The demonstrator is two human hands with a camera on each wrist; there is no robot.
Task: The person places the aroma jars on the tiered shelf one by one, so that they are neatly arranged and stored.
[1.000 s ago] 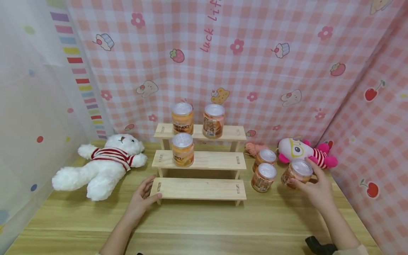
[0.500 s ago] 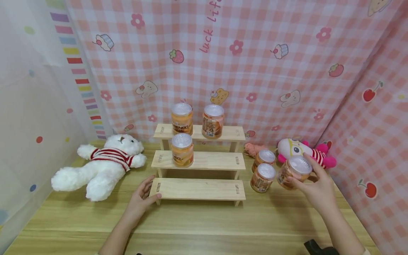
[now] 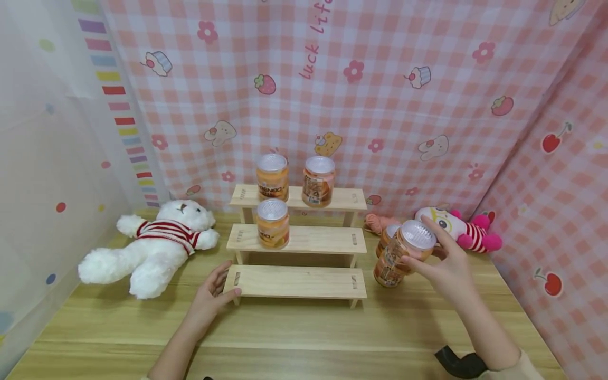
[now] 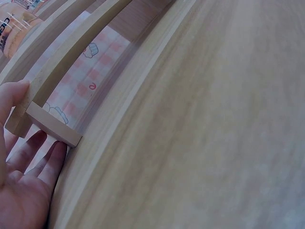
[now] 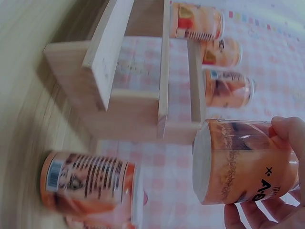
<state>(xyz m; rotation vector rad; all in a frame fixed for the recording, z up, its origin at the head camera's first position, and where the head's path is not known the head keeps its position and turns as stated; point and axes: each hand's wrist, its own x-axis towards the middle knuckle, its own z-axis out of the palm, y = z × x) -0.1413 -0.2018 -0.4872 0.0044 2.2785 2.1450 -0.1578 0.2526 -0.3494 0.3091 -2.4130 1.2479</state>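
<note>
My right hand point(image 3: 448, 272) grips an orange-labelled can point(image 3: 404, 252) with a clear lid, thumb on one side and fingers on the other. It is raised and tilted in front of two similar cans on the table, a near one point(image 3: 387, 275) and a far one point(image 3: 382, 244), partly hiding both. My left hand point(image 3: 209, 295) holds the left end of a three-tier wooden stand point(image 3: 299, 282), its thumb on the lowest board and fingers by the leg. Two cans, one left point(image 3: 273, 182) and one right point(image 3: 319, 184), stand on the top tier. Another can point(image 3: 273, 229) occupies the middle tier's left.
A white teddy bear point(image 3: 163, 243) in a striped shirt lies left of the stand. Behind the table cans are a pink plush toy point(image 3: 475, 232) and a coral yarn bundle point(image 3: 377, 222). Checked cloth point(image 3: 304, 105) hangs behind; a black object point(image 3: 458, 364) is near my right forearm.
My right hand has lifted the can and carried it left, so it now overlaps the two table cans. My left hand and the stand have stayed put.
</note>
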